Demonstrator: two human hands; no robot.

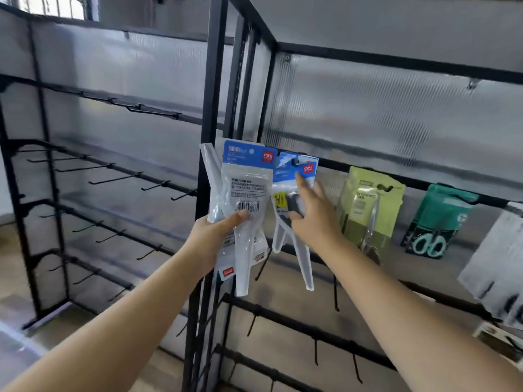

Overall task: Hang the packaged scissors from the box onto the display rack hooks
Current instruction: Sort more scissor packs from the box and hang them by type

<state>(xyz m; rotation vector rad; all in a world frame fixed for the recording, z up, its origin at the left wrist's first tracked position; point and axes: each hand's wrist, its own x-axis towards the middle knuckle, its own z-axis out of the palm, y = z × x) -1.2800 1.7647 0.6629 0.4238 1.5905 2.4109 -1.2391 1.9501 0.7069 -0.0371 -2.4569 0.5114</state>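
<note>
Left hand [218, 230] grips a spare scissors pack [243, 199] (barcode side out) ready to hang — right hand [314, 213], fingers spread, steadies the hung pack [294, 193] on its hook [295, 161].

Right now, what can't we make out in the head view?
- Grey pack: cut off by the right edge; contents blurred.
- Hanging blue-header pack: middle hidden behind the right hand.
- Held packs in the left hand: count unclear, they overlap; print too small.
- Box: out of frame.
</note>
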